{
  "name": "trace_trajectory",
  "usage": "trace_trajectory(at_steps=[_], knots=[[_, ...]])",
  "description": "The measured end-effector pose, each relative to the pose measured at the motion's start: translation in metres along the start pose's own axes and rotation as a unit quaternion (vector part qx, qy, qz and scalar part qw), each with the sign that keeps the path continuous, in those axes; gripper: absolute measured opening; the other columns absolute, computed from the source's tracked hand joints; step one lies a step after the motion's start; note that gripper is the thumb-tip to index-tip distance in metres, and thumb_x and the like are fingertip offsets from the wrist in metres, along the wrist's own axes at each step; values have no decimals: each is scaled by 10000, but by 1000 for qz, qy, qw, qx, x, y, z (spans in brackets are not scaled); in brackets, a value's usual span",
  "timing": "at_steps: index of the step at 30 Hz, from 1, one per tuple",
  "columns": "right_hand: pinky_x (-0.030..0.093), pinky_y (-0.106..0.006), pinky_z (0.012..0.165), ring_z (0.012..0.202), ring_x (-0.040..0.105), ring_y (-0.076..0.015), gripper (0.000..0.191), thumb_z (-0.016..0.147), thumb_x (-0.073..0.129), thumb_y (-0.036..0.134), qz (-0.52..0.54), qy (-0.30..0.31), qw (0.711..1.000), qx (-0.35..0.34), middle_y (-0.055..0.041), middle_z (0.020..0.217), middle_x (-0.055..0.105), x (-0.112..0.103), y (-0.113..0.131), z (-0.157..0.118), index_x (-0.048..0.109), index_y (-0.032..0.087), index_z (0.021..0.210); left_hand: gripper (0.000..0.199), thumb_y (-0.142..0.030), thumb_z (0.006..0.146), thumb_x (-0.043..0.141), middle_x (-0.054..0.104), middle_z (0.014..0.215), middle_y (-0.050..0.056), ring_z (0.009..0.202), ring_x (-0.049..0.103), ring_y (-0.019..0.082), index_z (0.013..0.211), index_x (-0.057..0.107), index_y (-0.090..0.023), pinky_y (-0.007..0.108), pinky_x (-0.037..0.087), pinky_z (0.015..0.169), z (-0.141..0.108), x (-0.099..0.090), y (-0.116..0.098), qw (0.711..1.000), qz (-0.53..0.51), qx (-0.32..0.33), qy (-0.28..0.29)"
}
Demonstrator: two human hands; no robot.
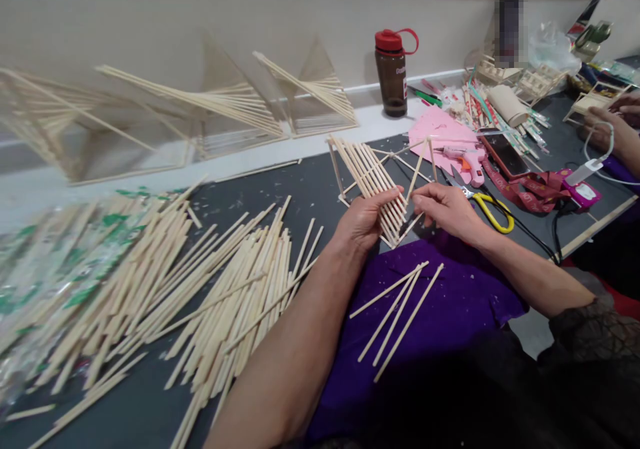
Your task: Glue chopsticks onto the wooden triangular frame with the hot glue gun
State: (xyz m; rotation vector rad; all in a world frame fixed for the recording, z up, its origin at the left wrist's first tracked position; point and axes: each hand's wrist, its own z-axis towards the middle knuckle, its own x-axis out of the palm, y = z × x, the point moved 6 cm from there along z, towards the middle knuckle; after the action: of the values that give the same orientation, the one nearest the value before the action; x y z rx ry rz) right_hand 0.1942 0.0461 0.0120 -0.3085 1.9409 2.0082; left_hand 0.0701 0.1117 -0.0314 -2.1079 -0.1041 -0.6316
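Note:
My left hand (pixel 367 219) is closed around a frame built of wooden chopsticks (pixel 367 166), its thumb lying across a slanted row of parallel sticks. Triangular ends of thin sticks stand at both sides of this frame. The fingers of my right hand (pixel 443 209) are pinched together at the frame's right side, where a slanting stick meets the fingertips. The exact grip there is partly hidden. Several loose chopsticks (pixel 407 322) lie on the purple cloth (pixel 450 296) over my lap. A big pile of chopsticks (pixel 240 296) spreads to the left of my forearm.
Finished stick frames (pixel 215 102) lean by the wall. A brown bottle (pixel 391 76) with a red lid stands behind. To the right are a glue gun (pixel 463 156) on pink paper (pixel 435 126), yellow-handled scissors (pixel 493 212), a phone (pixel 505 156) and a power adapter (pixel 580 189). Another person's hands (pixel 615 129) work far right.

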Motion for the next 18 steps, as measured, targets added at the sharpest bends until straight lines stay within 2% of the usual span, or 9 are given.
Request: trace_trajectory(at_steps=[5,10,13,16,18], knots=[[409,-206,505,487,542,-64,175,854,545,273,8,-39,998,-46,28,640,586,-12,12,-4,594,157,731,81,-148,706,696,669,586,25,485,612,119,754,692,-84,210,496,478,-5,-2,-5,1000,2,0,-4],[403,-211,457,460,514,-65,174,878,572,312,85,-132,978,-134,35,606,571,-49,46,-24,621,188,767,165,-253,719,724,718,721,29,661,691,168,811,656,-134,282,569,642,-11,-8,-16,999,-16,33,-11],[388,-192,421,441,514,-54,156,896,588,296,131,-203,948,-209,39,607,575,-80,71,-45,642,205,782,180,-280,736,717,729,769,40,724,702,184,833,654,-142,301,573,691,-15,-9,-20,999,5,40,-2],[329,-181,351,407,502,-57,177,892,578,224,195,-269,894,-300,36,579,571,-109,91,-67,634,202,726,126,-262,784,671,711,741,29,690,685,160,819,654,-142,277,565,671,-18,-14,-23,999,29,40,-12],[298,-195,314,388,482,-74,217,872,559,198,224,-303,864,-334,23,551,558,-126,98,-80,614,199,662,98,-239,799,654,693,712,23,646,663,141,804,653,-141,255,553,629,-21,-21,-26,998,41,37,-26]])
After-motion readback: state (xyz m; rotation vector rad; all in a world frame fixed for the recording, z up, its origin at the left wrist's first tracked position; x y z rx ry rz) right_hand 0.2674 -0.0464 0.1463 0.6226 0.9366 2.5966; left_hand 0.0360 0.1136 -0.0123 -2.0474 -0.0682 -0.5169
